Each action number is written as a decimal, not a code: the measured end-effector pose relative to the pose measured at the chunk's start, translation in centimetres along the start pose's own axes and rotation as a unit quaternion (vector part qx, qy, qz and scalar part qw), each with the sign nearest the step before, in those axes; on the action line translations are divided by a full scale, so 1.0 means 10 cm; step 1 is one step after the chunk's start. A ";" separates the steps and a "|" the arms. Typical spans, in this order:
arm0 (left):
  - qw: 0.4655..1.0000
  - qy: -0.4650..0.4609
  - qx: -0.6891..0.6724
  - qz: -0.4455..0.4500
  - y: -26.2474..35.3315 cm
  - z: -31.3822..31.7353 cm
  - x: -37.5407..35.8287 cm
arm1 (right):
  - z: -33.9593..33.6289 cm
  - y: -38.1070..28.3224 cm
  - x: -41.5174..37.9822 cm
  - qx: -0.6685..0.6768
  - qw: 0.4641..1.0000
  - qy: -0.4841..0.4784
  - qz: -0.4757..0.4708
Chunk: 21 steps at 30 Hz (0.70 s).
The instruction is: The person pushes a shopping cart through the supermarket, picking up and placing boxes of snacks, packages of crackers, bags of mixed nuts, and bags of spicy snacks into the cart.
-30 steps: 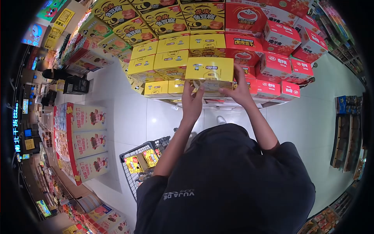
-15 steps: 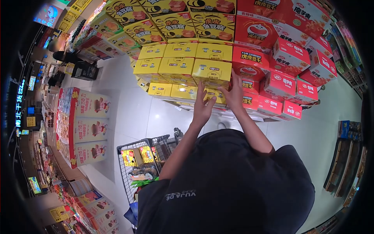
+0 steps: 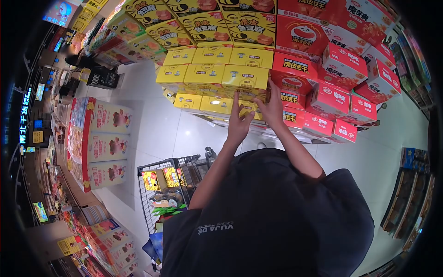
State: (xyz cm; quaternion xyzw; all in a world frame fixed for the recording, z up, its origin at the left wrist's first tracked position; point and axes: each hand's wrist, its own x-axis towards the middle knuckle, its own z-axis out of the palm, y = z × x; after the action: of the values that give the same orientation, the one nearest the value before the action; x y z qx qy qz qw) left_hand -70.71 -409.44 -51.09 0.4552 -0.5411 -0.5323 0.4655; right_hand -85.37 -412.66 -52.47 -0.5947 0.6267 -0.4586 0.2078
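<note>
My left hand (image 3: 239,121) touches the front of a yellow box (image 3: 244,77) in the middle row of stacked boxes, its fingers apart. On the same box's right corner lies my right hand (image 3: 271,107), thumb at the front and fingers along the side next to the red boxes (image 3: 291,83). Both hands are on the box, and it sits in line with the yellow boxes to its left. Below it, a lower yellow box (image 3: 251,110) is partly hidden behind my hands.
A shopping cart (image 3: 159,164) with yellow packs and green items stands at my left. Further left is a chocolate box display (image 3: 86,143). A person (image 3: 74,60) is near a black basket (image 3: 103,77) at the upper left. Shelves (image 3: 406,198) stand at right.
The held yellow box has shifted slightly left, now closer in line with its neighbours. Both hands moved a little left with it.
</note>
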 end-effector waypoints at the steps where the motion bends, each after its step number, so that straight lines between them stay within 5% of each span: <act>1: 1.000 -0.006 -0.013 -0.002 0.00 0.00 -0.01 | -0.01 0.01 0.00 -0.005 1.000 0.003 -0.020; 6: 0.999 0.002 0.012 0.039 -0.26 0.05 0.01 | -0.13 0.03 -0.02 0.041 0.998 -0.052 0.010; 8: 0.978 0.017 0.145 0.150 -0.39 0.07 0.04 | -0.13 0.07 -0.02 0.048 0.997 -0.058 0.013; 11: 0.993 0.005 0.097 0.072 -0.44 0.11 0.01 | -0.15 0.09 -0.05 0.070 0.996 -0.059 -0.001; 21: 0.974 0.009 0.195 0.116 -0.45 0.12 0.04 | -0.17 0.20 -0.24 0.062 0.992 -0.104 0.018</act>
State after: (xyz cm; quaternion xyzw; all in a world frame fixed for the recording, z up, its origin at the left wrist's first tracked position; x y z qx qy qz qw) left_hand -71.94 -409.79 -55.58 0.4760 -0.6797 -0.3543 0.4311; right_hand -87.31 -410.14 -53.94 -0.6134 0.5829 -0.4284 0.3168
